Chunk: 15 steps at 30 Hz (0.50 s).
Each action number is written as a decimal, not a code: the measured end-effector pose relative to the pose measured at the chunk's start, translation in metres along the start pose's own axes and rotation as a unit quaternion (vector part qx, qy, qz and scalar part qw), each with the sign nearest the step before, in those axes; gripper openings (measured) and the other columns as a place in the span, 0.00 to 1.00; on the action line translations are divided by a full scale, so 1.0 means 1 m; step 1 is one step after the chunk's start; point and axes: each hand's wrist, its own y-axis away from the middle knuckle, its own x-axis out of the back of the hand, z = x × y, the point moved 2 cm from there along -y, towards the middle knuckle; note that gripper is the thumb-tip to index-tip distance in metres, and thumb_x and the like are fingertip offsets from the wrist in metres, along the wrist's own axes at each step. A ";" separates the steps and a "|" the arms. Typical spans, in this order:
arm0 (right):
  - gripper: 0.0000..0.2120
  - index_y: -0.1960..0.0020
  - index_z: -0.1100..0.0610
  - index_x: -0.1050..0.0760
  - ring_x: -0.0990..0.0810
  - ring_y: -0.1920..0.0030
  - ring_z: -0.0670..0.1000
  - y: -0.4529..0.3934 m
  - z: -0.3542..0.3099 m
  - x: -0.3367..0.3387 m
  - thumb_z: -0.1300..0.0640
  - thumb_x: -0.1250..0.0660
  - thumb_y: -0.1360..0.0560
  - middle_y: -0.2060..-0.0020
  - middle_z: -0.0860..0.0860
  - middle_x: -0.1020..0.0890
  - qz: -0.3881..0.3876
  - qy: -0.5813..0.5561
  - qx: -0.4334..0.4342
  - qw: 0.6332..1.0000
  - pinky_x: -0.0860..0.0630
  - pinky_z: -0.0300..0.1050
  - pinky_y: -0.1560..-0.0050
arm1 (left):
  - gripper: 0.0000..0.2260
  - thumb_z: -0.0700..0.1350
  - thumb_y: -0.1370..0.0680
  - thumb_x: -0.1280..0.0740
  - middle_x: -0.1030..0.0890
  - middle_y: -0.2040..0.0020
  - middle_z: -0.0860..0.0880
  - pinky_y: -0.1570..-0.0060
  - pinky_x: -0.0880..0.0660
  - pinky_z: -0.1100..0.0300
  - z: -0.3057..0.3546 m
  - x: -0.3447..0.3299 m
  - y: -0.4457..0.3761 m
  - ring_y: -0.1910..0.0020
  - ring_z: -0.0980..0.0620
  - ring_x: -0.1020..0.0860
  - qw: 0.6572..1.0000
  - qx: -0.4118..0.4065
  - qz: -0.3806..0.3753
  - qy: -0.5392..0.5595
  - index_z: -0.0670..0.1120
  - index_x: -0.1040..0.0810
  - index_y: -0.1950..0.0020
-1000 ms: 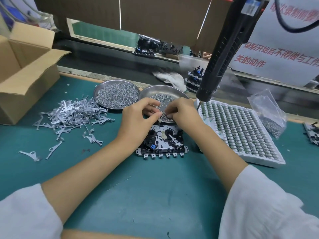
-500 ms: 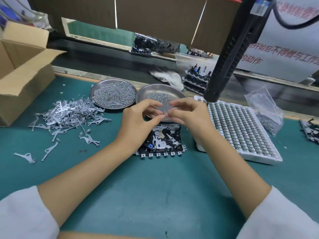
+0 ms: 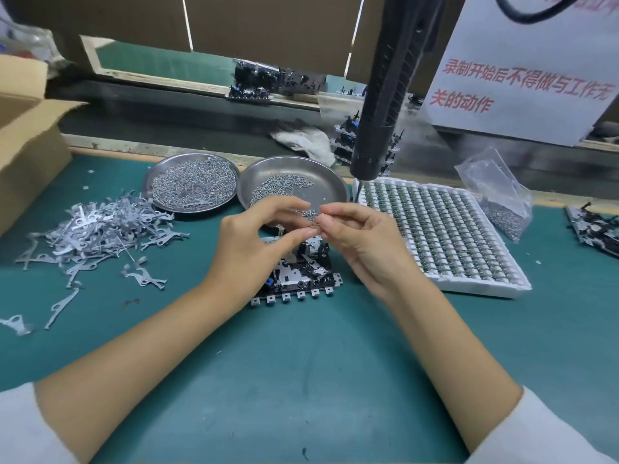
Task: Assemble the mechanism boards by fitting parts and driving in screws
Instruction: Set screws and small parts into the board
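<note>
Pinching one small screw (image 3: 313, 224) between left hand (image 3: 254, 242) and right hand (image 3: 365, 242) above board (image 3: 298, 276); next, seat it; driver (image 3: 385, 95) hangs at 1 o'clock.

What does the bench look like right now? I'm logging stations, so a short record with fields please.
surface: green mat
left hand: fingers pinch a tiny metal part
right hand: pinches the same part
mechanism board: flat on mat, under hands
screw dishes: fuller dish, sparser dish
metal levers: loose pile, left
component tray: right
electric screwdriver: hanging, untouched
</note>
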 end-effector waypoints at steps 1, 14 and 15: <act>0.10 0.56 0.62 0.21 0.17 0.65 0.46 0.001 0.000 0.000 0.65 0.29 0.37 0.67 0.53 0.16 -0.002 -0.004 -0.005 1.000 0.22 0.34 0.61 | 0.13 0.46 0.31 0.25 0.17 0.59 0.58 0.51 0.24 0.66 0.000 0.000 0.001 0.55 0.62 0.18 1.000 0.005 0.001 0.008 0.50 0.21 0.48; 0.08 0.55 0.62 0.22 0.17 0.63 0.46 0.002 0.000 -0.002 0.67 0.30 0.33 0.66 0.52 0.16 -0.010 -0.012 -0.037 0.999 0.22 0.34 0.60 | 0.13 0.45 0.32 0.25 0.16 0.57 0.57 0.56 0.25 0.70 -0.003 -0.001 0.001 0.55 0.60 0.18 0.997 0.037 -0.006 0.067 0.53 0.21 0.50; 0.07 0.55 0.62 0.22 0.17 0.64 0.46 0.002 0.000 -0.002 0.67 0.31 0.33 0.66 0.52 0.16 -0.010 -0.014 -0.037 0.999 0.22 0.34 0.60 | 0.12 0.45 0.32 0.25 0.16 0.57 0.57 0.56 0.25 0.70 -0.003 -0.001 0.001 0.55 0.59 0.18 0.997 0.039 -0.004 0.069 0.53 0.21 0.50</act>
